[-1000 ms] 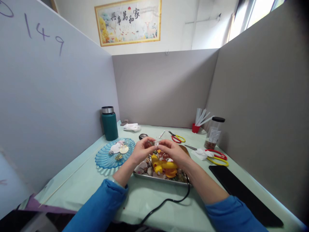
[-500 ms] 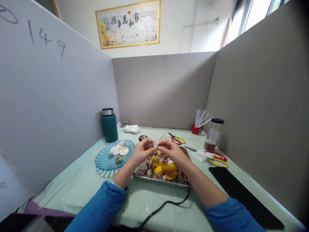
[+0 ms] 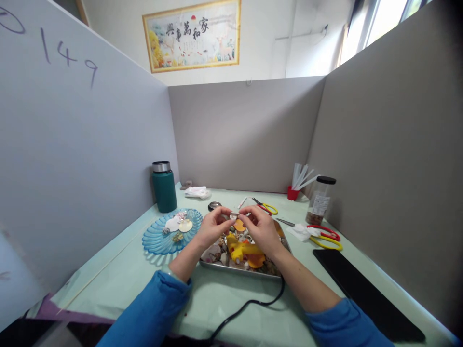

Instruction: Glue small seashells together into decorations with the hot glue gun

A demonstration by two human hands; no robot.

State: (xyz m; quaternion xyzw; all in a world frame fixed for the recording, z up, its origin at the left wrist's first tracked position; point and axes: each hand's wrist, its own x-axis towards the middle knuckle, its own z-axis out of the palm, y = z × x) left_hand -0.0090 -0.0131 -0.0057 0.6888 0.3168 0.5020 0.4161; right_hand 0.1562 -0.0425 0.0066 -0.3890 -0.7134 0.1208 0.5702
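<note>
Above the far side of a metal tray [image 3: 240, 271], my left hand [image 3: 216, 226] and my right hand [image 3: 259, 229] pinch a small whitish shell-like piece [image 3: 233, 216] between their fingertips. It is partly covered by the fingers, so its exact kind cannot be made out. Below my hands, a yellow hot glue gun [image 3: 244, 249] lies on the assorted shells [image 3: 213, 253] in the tray. A black cord [image 3: 249, 302] runs from the tray to the front edge of the table. On the left, a blue scalloped plate [image 3: 154, 239] carries a few shells [image 3: 185, 225] and small decorations.
A green bottle [image 3: 164, 190] stands behind the plate. At right are scissors [image 3: 269, 208], larger red-and-yellow-handled scissors [image 3: 331, 237], crumpled tissue [image 3: 303, 232], a black-lidded jar [image 3: 320, 202], a red cup of glue sticks [image 3: 293, 193] and a black slab [image 3: 365, 294]. Grey partitions [image 3: 246, 135] enclose the table.
The small piece has been turned between my fingertips and now shows a narrower side. My right hand has shifted slightly, with its fingers more bent; my left hand is nearly still.
</note>
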